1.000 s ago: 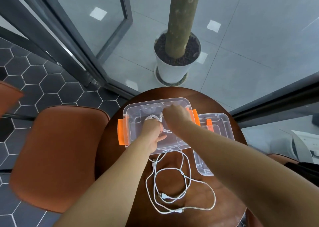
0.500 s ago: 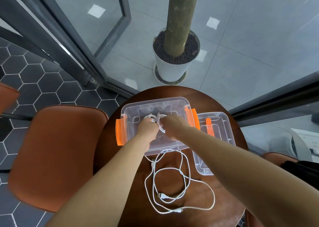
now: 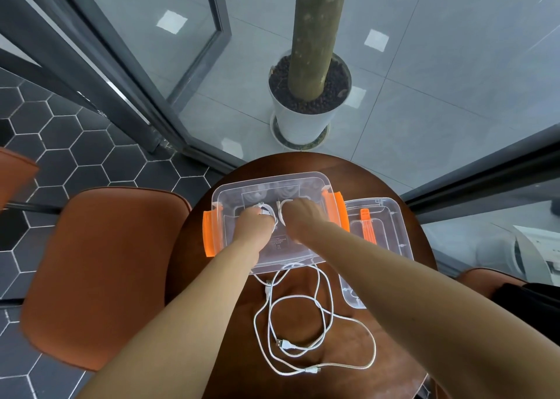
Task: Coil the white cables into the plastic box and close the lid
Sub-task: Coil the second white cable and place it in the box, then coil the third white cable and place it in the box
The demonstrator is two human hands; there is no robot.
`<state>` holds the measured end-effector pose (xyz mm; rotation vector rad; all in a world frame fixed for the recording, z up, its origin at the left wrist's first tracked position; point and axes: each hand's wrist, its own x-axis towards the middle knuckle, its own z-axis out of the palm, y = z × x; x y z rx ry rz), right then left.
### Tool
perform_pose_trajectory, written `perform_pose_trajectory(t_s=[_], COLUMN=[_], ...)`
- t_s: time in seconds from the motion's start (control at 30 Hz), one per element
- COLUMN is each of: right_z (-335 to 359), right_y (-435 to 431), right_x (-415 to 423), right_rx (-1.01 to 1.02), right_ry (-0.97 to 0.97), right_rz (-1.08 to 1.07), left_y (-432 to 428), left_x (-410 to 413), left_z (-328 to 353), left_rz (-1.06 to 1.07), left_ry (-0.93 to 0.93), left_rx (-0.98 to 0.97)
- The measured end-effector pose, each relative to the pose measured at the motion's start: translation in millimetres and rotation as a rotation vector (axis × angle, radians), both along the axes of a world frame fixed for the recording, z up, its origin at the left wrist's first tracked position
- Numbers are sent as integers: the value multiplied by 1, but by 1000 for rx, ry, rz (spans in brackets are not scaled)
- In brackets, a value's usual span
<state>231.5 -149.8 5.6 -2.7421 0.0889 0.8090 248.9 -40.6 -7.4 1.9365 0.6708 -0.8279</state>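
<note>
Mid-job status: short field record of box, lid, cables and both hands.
box: plastic box, clear with orange latches, open, on the round table
lid state: lid off, lying on the table right of the box
inside: coiled cable held between the hands
outside: loose cable sprawled on the table before the box, plugs showing
left: left hand in the box, grips the coiled cable
right: right hand in the box, fingers curled on the coiled cable
left to do: loose cable in, lid on

Two bare forearms (image 3: 181,323), uncovered all the way to the lower edge at seven and four o'clock. Bare left hand (image 3: 253,227) and right hand (image 3: 303,216), backs showing, fingertips hidden.
</note>
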Motion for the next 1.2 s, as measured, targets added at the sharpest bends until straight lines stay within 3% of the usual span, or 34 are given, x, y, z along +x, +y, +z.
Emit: perform_pose_trajectory(t_s=[0.17,0.43,0.7,1.0,1.2], right_z=[16,36,57,82,80], right_y=[-3,-11,-17,-16,-13], right_x=[2,-12,-39,-95,-145], right_rx=[33,47,-23,43,126], right_ry=[-29,-177,-259,-379,-284], right_rz=[-14,-99,-3,49,-75], left_y=[4,16,23,40,58], left_x=[-2,-14,-40,-85,-138], left_z=[11,37,67,96,100], left_rz=[-223,-621,-936,-935,-681], left_ry=[-129,-350,-577,-694,-703], left_rx=[34,257,533,577,415])
